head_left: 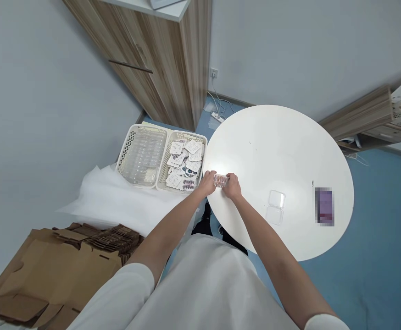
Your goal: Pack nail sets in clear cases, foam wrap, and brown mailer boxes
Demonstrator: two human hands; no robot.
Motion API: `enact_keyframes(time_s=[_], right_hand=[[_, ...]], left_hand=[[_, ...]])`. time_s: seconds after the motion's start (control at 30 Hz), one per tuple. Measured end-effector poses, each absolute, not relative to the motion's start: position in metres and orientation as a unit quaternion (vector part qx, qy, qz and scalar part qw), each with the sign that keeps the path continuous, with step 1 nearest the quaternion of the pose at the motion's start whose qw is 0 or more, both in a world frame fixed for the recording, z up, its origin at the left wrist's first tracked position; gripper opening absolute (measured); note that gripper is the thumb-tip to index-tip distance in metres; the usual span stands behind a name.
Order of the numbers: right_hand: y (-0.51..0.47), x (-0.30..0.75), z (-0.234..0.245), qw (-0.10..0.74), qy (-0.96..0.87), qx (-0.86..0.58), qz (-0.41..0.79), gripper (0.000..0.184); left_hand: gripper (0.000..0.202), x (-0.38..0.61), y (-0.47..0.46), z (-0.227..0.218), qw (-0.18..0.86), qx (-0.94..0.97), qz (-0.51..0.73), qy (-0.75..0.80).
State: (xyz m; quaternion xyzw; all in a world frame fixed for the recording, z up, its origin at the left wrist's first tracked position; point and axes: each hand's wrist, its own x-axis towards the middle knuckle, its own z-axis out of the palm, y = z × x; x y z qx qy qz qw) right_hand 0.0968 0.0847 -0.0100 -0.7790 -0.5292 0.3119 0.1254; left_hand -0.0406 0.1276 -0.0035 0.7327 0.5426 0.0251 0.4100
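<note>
My left hand (pixel 208 182) and my right hand (pixel 232 185) meet at the near left edge of a round white table (pixel 283 151). Both pinch a small clear plastic case (pixel 220 180) with something pale inside, held between the fingertips just above the table rim. Further right on the table lies an opened clear plastic case (pixel 276 206), flat with both halves spread. Beside it lies a phone (pixel 325 206).
Two white perforated baskets stand left of the table: one with clear plastic cases (pixel 142 156), one with several small printed cards (pixel 184 165). White foam sheeting (pixel 111 201) and flattened cardboard boxes (pixel 59 266) lie lower left. A wooden cabinet (pixel 159 59) stands behind; a power strip (pixel 217 117) lies on the blue floor.
</note>
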Motion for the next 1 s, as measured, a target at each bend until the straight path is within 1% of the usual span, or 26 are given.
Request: enact_keyframes(time_s=[0.27, 0.4, 0.5, 0.7, 0.83, 1.0], right_hand=[[0.062, 0.103, -0.008, 0.230, -0.513, -0.740, 0.368, 0.053], [0.041, 0.122, -0.003, 0.274, -0.499, -0.732, 0.374, 0.054], [0.022, 0.141, 0.003, 0.294, -0.500, -0.723, 0.374, 0.055], [-0.026, 0.185, 0.017, 0.297, -0.527, -0.707, 0.366, 0.060], [-0.063, 0.218, 0.020, 0.283, -0.545, -0.708, 0.350, 0.064], [-0.101, 0.261, 0.014, 0.260, -0.556, -0.710, 0.346, 0.063]], left_hand=[[0.066, -0.042, 0.117, -0.003, 0.424, 0.751, 0.080, 0.501], [0.073, -0.036, 0.104, 0.005, 0.449, 0.765, 0.104, 0.450], [0.072, -0.023, 0.089, 0.010, 0.452, 0.778, 0.128, 0.418], [0.065, 0.016, 0.055, 0.022, 0.444, 0.799, 0.135, 0.383], [0.065, 0.047, 0.026, 0.027, 0.447, 0.807, 0.123, 0.367], [0.066, 0.088, -0.006, 0.023, 0.445, 0.812, 0.098, 0.364]])
